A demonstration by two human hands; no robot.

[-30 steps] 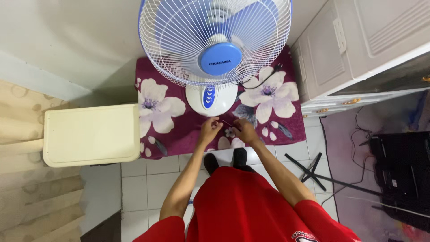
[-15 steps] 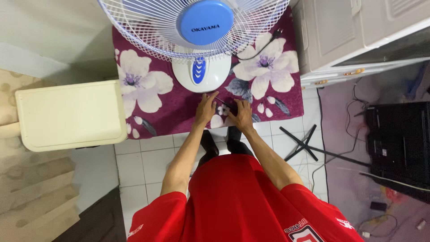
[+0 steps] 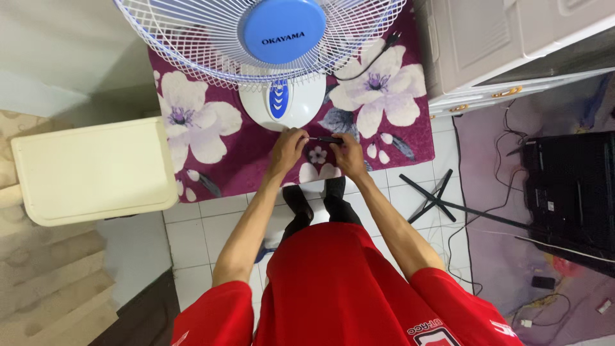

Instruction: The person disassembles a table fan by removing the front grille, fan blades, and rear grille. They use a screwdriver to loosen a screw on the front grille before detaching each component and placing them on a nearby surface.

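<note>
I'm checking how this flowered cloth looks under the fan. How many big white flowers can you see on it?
2 show in full: one big white flower left of the fan base, another to its right. Smaller white blossoms lie near the hands; the fan may hide more.

Fan (image 3: 259,45): we see its grille cut off by the top edge.
Screwdriver (image 3: 325,139): we can't make out its tip; our fingers (image 3: 296,136) cover it.
Fan cord (image 3: 365,64): we lose it behind the grille.
Black box (image 3: 573,192): cut by the right edge, too dark to identify.
</note>
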